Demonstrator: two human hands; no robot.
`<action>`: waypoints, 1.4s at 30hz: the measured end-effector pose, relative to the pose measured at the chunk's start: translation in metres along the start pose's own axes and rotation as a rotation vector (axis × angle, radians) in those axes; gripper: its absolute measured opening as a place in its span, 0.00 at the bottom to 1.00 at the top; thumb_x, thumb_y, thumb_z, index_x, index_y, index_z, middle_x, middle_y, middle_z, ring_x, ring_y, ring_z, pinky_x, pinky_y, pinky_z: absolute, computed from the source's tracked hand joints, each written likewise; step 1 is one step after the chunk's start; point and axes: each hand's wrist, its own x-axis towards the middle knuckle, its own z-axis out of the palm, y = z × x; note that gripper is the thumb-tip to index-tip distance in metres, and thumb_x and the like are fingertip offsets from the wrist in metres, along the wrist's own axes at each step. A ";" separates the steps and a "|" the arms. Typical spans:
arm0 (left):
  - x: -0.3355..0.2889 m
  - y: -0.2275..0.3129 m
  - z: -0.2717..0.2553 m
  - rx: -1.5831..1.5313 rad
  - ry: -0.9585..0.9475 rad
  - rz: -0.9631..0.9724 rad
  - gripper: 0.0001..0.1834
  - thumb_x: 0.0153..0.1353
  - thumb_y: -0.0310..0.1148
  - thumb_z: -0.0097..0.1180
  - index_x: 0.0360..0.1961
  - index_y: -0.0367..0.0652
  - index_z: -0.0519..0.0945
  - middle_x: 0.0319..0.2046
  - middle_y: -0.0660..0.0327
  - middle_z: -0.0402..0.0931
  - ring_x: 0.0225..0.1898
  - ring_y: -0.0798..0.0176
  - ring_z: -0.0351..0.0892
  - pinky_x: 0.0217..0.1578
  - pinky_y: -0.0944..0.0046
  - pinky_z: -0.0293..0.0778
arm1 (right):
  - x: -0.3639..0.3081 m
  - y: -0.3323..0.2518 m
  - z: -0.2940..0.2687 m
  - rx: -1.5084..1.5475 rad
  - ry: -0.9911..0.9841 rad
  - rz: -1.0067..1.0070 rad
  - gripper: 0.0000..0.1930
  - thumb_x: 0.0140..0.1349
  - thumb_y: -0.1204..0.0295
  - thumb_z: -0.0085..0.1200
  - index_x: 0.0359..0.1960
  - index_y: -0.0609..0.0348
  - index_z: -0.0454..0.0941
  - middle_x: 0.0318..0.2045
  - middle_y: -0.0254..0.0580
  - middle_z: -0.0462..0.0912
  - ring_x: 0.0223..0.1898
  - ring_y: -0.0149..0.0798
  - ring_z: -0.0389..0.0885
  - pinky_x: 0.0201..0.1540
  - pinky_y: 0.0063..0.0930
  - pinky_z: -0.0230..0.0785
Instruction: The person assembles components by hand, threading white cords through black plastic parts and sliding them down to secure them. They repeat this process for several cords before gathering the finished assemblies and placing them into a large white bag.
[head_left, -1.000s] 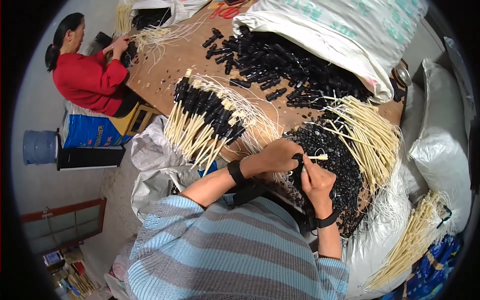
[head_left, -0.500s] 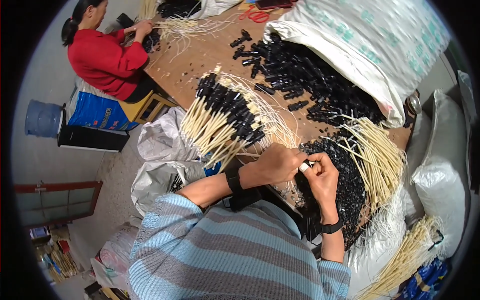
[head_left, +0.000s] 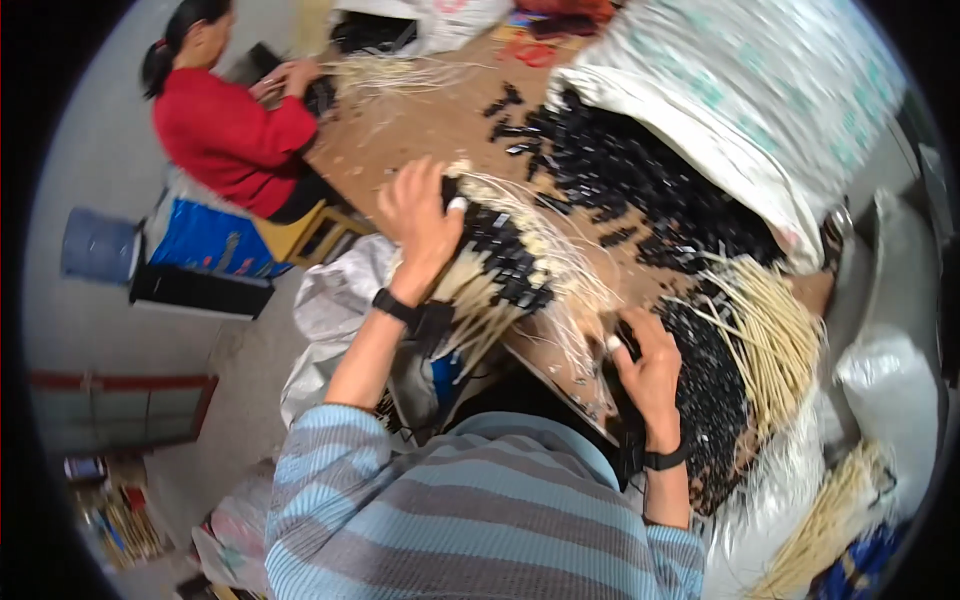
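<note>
My left hand (head_left: 425, 218) is over the far left end of a heap of cream-coloured wires with black connector housings (head_left: 500, 250). Its fingers are spread, and nothing shows gripped in them; motion blurs it, so contact with the heap is unclear. My right hand (head_left: 650, 365) rests near the table edge, beside a pile of small black plastic pieces (head_left: 705, 365). Its fingers are loosely curved, thumb apart, with nothing visible between them. Both thumbs have white wraps at the tip. Thin white strands (head_left: 575, 290) trail from the heap toward my right hand.
Many black housings (head_left: 640, 190) spill from a big white sack (head_left: 720, 110) at the far right. A bundle of cream wires (head_left: 775, 335) lies at the right. Across the table (head_left: 440, 120) sits a person in a red top (head_left: 225, 135). Red scissors (head_left: 525, 50) lie at the back.
My hands were together over a small dark piece; now they are apart. My left hand has moved far and left onto the wire heap, its fingers opened. The view has shifted slightly.
</note>
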 end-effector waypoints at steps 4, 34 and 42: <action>-0.002 0.084 -0.003 -0.416 -0.112 0.321 0.26 0.42 0.26 0.55 0.48 0.41 0.76 0.54 0.55 0.72 0.59 0.49 0.66 0.57 0.48 0.61 | -0.008 0.040 -0.030 -0.014 0.098 0.319 0.10 0.53 0.75 0.59 0.38 0.62 0.80 0.28 0.44 0.80 0.24 0.35 0.75 0.31 0.27 0.68; -0.027 0.164 0.109 -0.397 -0.441 0.646 0.16 0.45 0.19 0.58 0.37 0.45 0.83 0.37 0.59 0.76 0.39 0.54 0.76 0.37 0.58 0.73 | -0.074 0.056 -0.058 0.077 0.128 0.538 0.06 0.58 0.73 0.54 0.35 0.60 0.79 0.13 0.31 0.67 0.16 0.24 0.63 0.21 0.22 0.56; -0.038 0.176 0.106 -0.815 -0.746 0.548 0.16 0.51 0.23 0.48 0.41 0.43 0.79 0.41 0.55 0.77 0.50 0.54 0.71 0.57 0.52 0.63 | -0.077 0.049 -0.056 0.151 0.117 0.559 0.07 0.57 0.74 0.54 0.36 0.61 0.80 0.14 0.28 0.67 0.18 0.21 0.62 0.21 0.20 0.55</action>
